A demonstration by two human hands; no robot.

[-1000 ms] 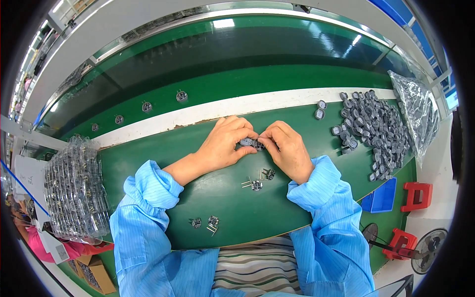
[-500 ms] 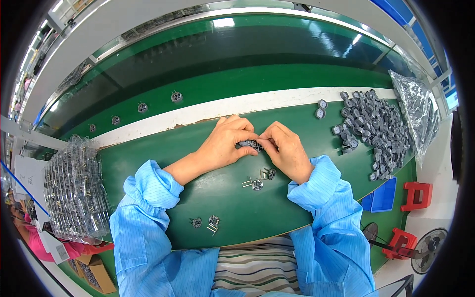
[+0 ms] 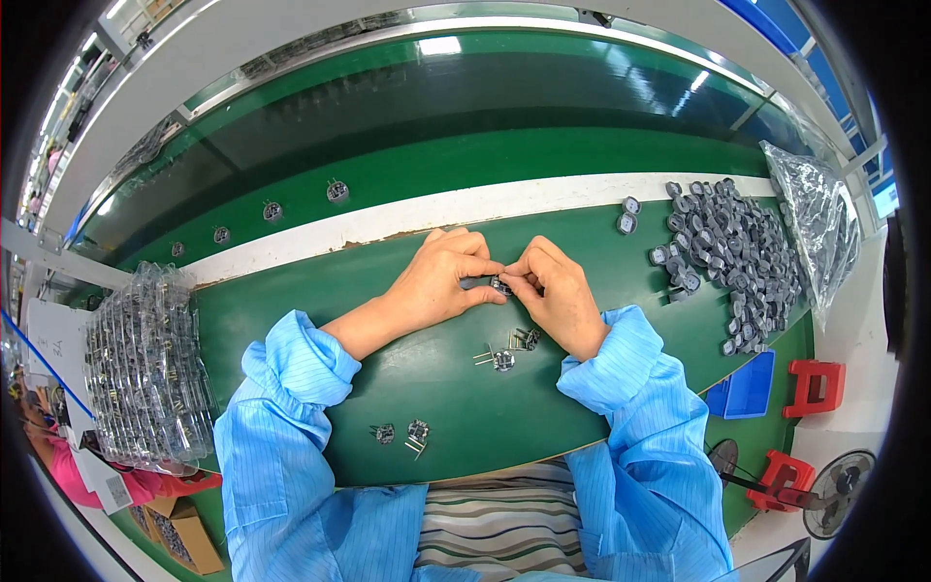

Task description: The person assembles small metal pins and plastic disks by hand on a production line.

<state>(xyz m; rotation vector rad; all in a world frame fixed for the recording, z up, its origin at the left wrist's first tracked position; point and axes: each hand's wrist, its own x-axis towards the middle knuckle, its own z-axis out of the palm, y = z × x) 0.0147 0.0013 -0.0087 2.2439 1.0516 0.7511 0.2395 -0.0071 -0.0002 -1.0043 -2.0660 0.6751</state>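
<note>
Above the middle of the table, my left hand (image 3: 441, 276) and my right hand (image 3: 556, 293) meet fingertip to fingertip. Both pinch one small round electronic part (image 3: 500, 285), dark with pale metal bits; the fingers cover most of it. Nearer me lie small circuit assemblies with metal prongs: one (image 3: 503, 360) just below the hands, with another (image 3: 527, 339) beside it close to my right wrist. Two more, a darker one (image 3: 384, 434) and one with its prongs toward me (image 3: 418, 433), rest by the table's near edge.
A heap of grey round plastic housings (image 3: 737, 252) covers the table's right end, beside a clear plastic bag (image 3: 819, 213). Stacked clear blister trays (image 3: 145, 369) stand at the left. Beyond a white ledge (image 3: 465, 207), several round assemblies (image 3: 337, 191) sit on a green conveyor belt (image 3: 543, 150).
The assemblies on the belt have shifted slightly left. My hands stay in place, with the fingers now covering more of the small part.
</note>
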